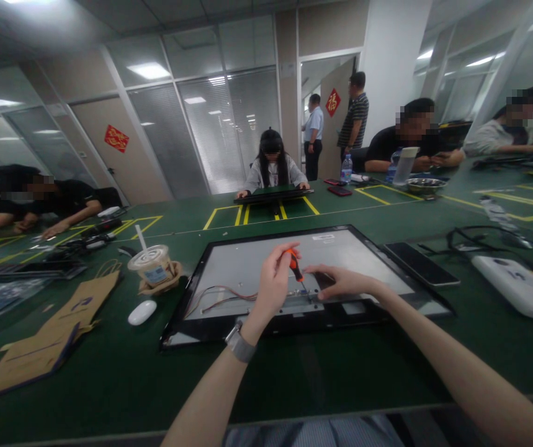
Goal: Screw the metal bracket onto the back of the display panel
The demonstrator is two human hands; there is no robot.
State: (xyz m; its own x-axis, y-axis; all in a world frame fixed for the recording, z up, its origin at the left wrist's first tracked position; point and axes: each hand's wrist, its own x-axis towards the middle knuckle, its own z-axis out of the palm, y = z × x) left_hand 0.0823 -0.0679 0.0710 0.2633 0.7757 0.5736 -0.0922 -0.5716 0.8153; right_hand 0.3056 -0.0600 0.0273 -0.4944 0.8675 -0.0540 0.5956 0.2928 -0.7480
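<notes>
A flat screen panel (242, 264) with a black frame and pale grey back lies on the table before me. My left hand (275, 279), with a watch (241, 343) on its wrist, is closed around an orange and black screwdriver (295, 266). The screwdriver's shaft points down at a small board (302, 292) near the panel's front edge. My right hand (343, 280) is just right of the shaft, thumb and fingers apart, low over the panel. Whether its fingertips touch a part is unclear. Thin wires (222, 289) run from the board area toward the left.
Left of the panel are a lidded cup with a straw (152, 264), a white mouse (142, 312) and a paper bag (56, 335). A black phone (419, 264) and a white device (520, 285) lie to the right. Opposite, a person (270, 164) holds another panel (273, 195).
</notes>
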